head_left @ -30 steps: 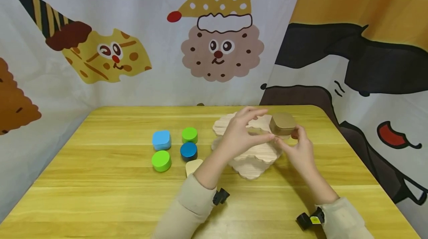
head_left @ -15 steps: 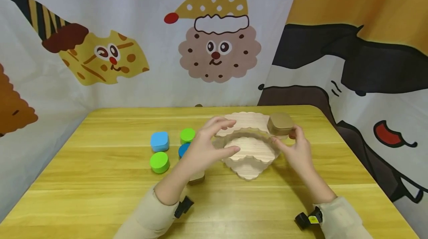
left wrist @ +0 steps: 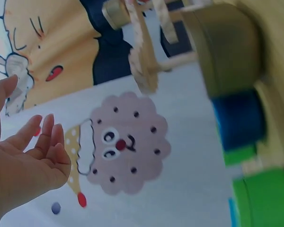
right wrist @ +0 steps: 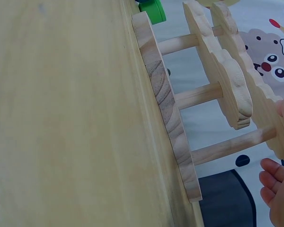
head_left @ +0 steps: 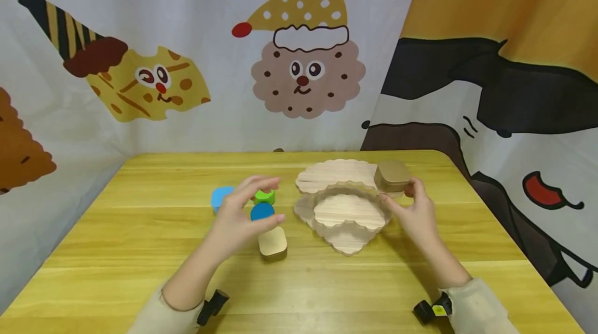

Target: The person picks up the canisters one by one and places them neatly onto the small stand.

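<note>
One brown block (head_left: 393, 175) lies between pinching thumb and fingers of the right hand (head_left: 417, 211), left hand (head_left: 235, 224) relaxed.

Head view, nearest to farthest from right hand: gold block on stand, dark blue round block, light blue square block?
1. Gold block, at the right hand, on the wooden stand.
2. Dark blue round block, left of the stand.
3. Light blue square block, farther left.

Behind the yellow wood-grain table (head_left: 322, 295), a cloth backdrop (head_left: 219, 134) with cartoon cheese (head_left: 149, 97), pinkish biscuit (head_left: 306, 100) and dotted cap (head_left: 303, 9).
</note>
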`<state>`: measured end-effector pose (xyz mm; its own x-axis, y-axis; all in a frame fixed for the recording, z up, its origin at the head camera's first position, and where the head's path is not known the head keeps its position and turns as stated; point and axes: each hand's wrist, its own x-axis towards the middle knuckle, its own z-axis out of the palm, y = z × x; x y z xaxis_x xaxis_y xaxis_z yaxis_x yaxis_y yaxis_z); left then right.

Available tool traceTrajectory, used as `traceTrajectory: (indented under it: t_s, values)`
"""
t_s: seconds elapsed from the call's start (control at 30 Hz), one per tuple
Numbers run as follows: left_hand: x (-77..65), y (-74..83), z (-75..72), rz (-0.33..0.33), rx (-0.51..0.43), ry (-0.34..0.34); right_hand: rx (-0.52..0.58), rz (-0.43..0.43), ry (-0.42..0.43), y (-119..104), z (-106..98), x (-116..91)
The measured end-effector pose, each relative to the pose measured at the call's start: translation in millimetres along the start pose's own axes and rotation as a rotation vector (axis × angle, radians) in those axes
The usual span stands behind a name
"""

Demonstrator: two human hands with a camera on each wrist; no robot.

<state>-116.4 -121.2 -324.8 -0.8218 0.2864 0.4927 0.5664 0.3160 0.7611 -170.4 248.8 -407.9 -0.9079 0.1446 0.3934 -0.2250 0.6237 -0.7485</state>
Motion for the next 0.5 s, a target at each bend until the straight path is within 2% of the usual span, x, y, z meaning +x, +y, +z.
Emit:
traceTrajectory:
  t_s: [0.27, 0.37, 0.5]
  values:
    - [-22.7, -20.5, -29.0, -0.113, 0.070, 0.031, 0.003, 0.009, 0.001, 1.8, 0.6, 0.4]
    - [-30.5, -29.0, -37.9, -0.121, 0.087, 0.038, 0.001, 0.010, -0.002, 2.1, 0.8, -0.2]
    - [-39.8, -39.0, -47.8, -0.092, 0.115, 0.050, -0.003, 0.009, -0.001, 2.4, 0.9, -0.1]
